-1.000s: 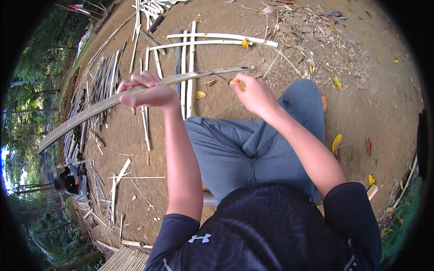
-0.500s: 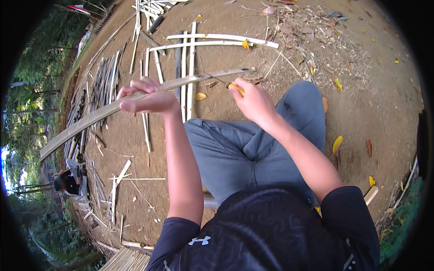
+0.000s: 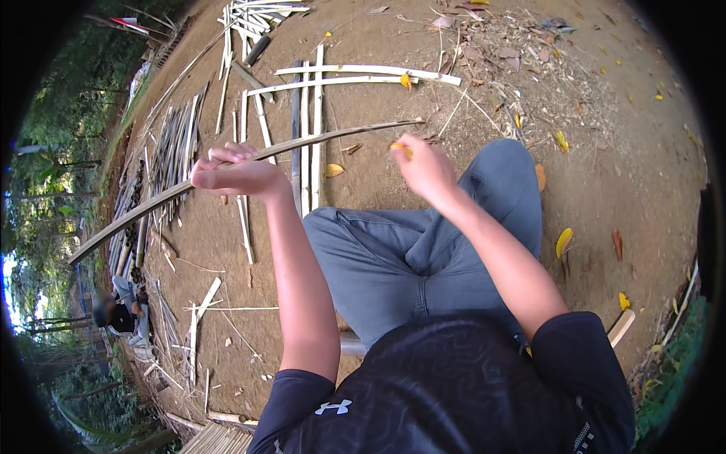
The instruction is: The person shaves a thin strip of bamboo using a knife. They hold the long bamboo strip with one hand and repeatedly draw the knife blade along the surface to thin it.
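A long bamboo strip (image 3: pixel 333 135) lies across my left hand (image 3: pixel 238 175), whose fingers are wrapped round it. The strip slants from far left up toward the right, its narrow edge now turned to view. My right hand (image 3: pixel 427 168) is closed on the yellow handle of a knife (image 3: pixel 402 150), just below the strip's right end. The knife's blade cannot be made out now. Below both hands are my crossed legs in grey trousers (image 3: pixel 408 257).
Pale split strips (image 3: pixel 363 74) lie crossed on the dirt ahead. A pile of darker bamboo sticks (image 3: pixel 175 136) is at left, near a seated person (image 3: pixel 125 312). Shavings and dry leaves (image 3: pixel 522 60) litter the far right. A slatted bamboo surface (image 3: pixel 215 439) shows at lower left.
The bamboo strip has rolled in my left hand from its broad face to its narrow edge. My right hand has shifted slightly right, and the knife's thin blade no longer shows against the strip.
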Demonstrator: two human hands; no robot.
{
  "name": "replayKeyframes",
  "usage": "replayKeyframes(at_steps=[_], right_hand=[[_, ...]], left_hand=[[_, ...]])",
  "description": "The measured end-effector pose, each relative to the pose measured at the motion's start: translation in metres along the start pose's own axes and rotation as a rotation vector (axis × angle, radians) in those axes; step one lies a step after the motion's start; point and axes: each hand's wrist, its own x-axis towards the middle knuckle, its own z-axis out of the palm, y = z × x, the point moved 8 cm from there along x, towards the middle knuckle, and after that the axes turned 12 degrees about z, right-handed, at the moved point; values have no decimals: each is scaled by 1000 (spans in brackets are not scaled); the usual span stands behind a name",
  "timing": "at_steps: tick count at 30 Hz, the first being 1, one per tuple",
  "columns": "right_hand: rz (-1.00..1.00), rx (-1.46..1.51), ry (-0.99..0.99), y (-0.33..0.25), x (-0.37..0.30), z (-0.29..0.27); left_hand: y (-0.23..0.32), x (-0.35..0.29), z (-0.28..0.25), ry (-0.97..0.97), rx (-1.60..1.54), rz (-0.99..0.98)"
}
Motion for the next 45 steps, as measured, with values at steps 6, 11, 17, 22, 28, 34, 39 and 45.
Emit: replayKeyframes(at_steps=[6, 11, 17, 22, 28, 34, 39, 45], right_hand=[[82, -39, 167, 9, -3, -1], [-205, 83, 98, -15, -12, 11], [32, 214, 81, 0, -6, 17], [101, 154, 10, 1, -5, 23], [-75, 171, -173, -14, 0, 29], [-47, 70, -42, -23, 5, 12], [183, 30, -44, 0, 18, 9], [66, 71, -145, 21, 33, 24]], left_hand=[[-3, 1, -4, 6, 66, 1], [1, 4, 2, -28, 95, 25], [5, 6, 6, 35, 159, 44], [-3, 7, 2, 43, 163, -2], [-16, 10, -6, 94, 156, 5], [-18, 13, -11, 125, 153, 28], [-14, 12, -9, 108, 164, 26], [-20, 11, -14, 88, 148, -17]])
